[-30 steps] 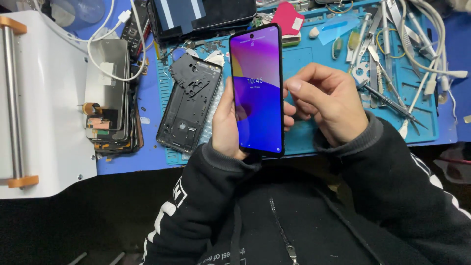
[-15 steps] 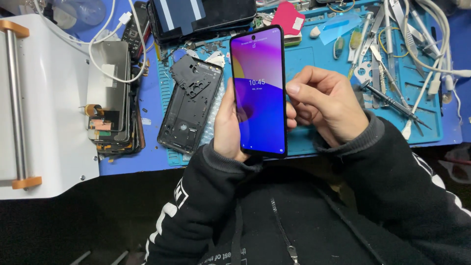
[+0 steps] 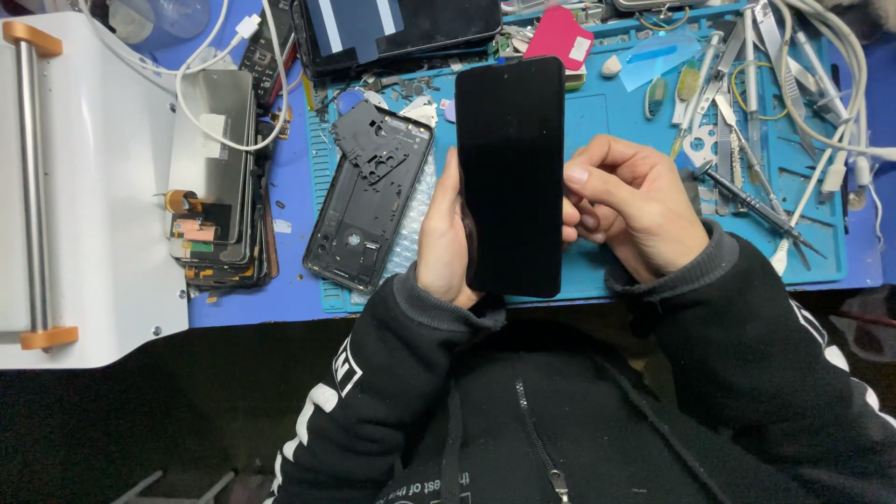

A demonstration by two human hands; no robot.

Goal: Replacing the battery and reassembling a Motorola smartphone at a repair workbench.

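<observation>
dark phone held upright between both hands over the repair mat

the left hand [image 3: 446,245] cradles the phone [image 3: 511,175] from behind and along its left edge, fingers wrapped closed around the body. the right hand [image 3: 635,207] is curled at the right edge, its fingertips [image 3: 579,177] pressing against the side rail — so both hands are closed on the phone, which stands lifted above the blue work mat [image 3: 597,121], glass facing the camera and the screen black.

to handle it well here, a judgement: keep the left palm as the steady support and let the right fingertips press only on the side rail, not on the glass. a light, even squeeze seems enough; the slab is thin and smooth and could slip if the palm loosens.

the phone is a flat rectangle with rounded corners, glossy and unmarked. just left of it on the mat lies a bare phone frame [image 3: 369,194], matte black with ribs, cut-outs and screw points, resting partly on bubble wrap [image 3: 417,217]. further left, a stack of screen panels [image 3: 217,177] shows dull grey backs and copper-coloured flex strips, with a white cable [image 3: 227,42] looping over it. on the right, steel tweezers and picks [image 3: 747,112] lie jumbled — thin, hard and bright. a white machine with orange-capped handle [image 3: 33,177] fills the left side.
</observation>
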